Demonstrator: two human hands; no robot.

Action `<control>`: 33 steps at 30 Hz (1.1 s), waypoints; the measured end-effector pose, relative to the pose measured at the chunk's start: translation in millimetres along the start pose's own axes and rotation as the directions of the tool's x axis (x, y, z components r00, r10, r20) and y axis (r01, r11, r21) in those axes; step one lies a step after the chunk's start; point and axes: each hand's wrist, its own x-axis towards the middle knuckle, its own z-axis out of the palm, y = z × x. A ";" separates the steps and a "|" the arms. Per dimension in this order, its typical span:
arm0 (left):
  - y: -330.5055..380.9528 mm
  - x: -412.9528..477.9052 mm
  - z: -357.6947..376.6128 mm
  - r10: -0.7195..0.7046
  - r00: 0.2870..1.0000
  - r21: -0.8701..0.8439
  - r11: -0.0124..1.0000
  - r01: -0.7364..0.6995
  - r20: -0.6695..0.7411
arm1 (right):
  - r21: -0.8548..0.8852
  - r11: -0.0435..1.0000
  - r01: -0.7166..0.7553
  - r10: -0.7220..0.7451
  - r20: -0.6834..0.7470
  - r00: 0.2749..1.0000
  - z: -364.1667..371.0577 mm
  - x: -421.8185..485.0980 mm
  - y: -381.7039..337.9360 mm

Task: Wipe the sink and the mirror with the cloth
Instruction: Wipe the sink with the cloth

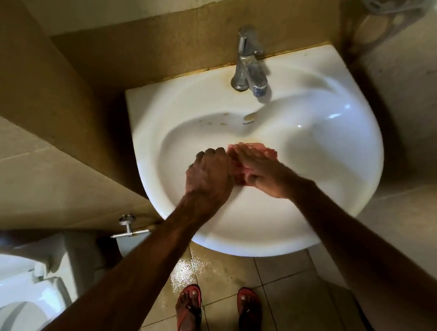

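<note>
Bare hands [210,172] wring pink cloth [243,166].

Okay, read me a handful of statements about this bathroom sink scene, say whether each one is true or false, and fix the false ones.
1. Both hands are over the sink basin. True: the left hand and right hand meet above it.
2. The cloth is blue. False: it looks pinkish red.
3. Water is streaming from the faucet. False: no stream is visible.
4. A toilet stands to the person's left. True.
5. The floor below the sink is completely dry. False: a wet patch glistens on the tiles there.
6. The person wears red sandals. True.
</note>
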 end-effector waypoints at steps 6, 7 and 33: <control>5.6 -7.6 16.2 0.112 0.990 0.004 0.994 -0.113 0.086 | -0.209 0.947 -0.245 0.238 -0.056 0.970 -45.0 -33.4 43.5; 7.3 -9.3 19.6 0.122 0.987 -0.022 0.992 -0.120 0.101 | -0.303 0.921 -0.246 0.238 -0.064 0.969 -49.3 -39.2 37.5; 91.8 -10.5 81.1 0.381 0.883 -0.091 0.924 -0.370 0.274 | -0.098 0.832 -0.547 0.444 -0.474 0.760 -24.1 -152.8 18.4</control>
